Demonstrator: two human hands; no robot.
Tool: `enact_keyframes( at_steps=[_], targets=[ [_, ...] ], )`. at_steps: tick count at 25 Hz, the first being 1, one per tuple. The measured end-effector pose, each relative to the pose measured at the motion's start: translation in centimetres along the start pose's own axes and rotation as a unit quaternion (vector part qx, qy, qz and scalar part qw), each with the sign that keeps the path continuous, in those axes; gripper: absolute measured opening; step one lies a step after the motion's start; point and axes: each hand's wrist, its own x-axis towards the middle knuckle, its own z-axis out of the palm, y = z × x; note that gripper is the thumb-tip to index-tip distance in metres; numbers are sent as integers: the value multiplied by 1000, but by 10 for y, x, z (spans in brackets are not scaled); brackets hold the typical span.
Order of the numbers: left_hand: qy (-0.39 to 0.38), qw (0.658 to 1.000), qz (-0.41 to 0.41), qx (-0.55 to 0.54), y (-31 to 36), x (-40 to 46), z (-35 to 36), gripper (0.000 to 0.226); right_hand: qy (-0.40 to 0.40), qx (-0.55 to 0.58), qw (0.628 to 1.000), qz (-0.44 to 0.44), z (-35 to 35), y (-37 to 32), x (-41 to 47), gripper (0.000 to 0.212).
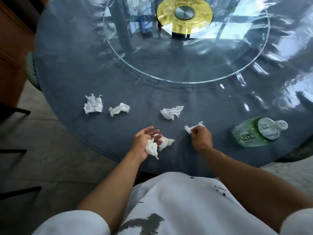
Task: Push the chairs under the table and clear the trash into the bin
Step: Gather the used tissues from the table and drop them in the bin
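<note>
Head: L hand (141, 139) palm-up, tissues (152, 148) resting; R hand (201, 136) pinches wad (189, 129).

I see pale tiled floor (50, 158) lower left; brown wooden cabinet (10, 56) at left edge. I note daylight glare on glass turntable (169, 68).

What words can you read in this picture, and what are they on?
"...GHTS": upside-down print on the white shirt; the rest is unclear.
Green bottle label: characters too blurred to read.
Bottle cap: writing too small to read.
</note>
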Motion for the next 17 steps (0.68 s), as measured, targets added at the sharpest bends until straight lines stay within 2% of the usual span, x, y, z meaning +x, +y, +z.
enact_keyframes(
  at_steps=[2,4,7,10,12,13,14,16,17],
  targets=[
    [-2,1000,-6,-29,-1,2,-5,43,-30,75,997,-12,4,-25,-11,6],
    [-24,998,-19,-63,0,1,-6,37,-90,125,986,-63,15,-57,-27,6],
    [-71,992,-29,-105,5,-8,-2,27,-180,111,969,-129,40,-92,-49,14],
    [-57,993,-5,-108,9,-7,-11,29,-247,85,952,-161,56,-106,-58,23],
    [-43,994,20,-100,10,-5,-22,31,-296,115,937,-145,58,-107,-59,21],
    [-33,994,30,-100,10,-4,-28,31,-299,136,936,-129,58,-105,-59,19],
    [-21,994,34,-104,9,-2,-34,33,-268,140,946,-119,58,-101,-58,19],
    [-1,992,39,-120,8,-1,-42,38,-149,44,977,-144,61,-89,-50,18],
    [6,992,41,-119,8,-1,-44,39,-106,-26,979,-170,61,-81,-46,21]
  ],
)
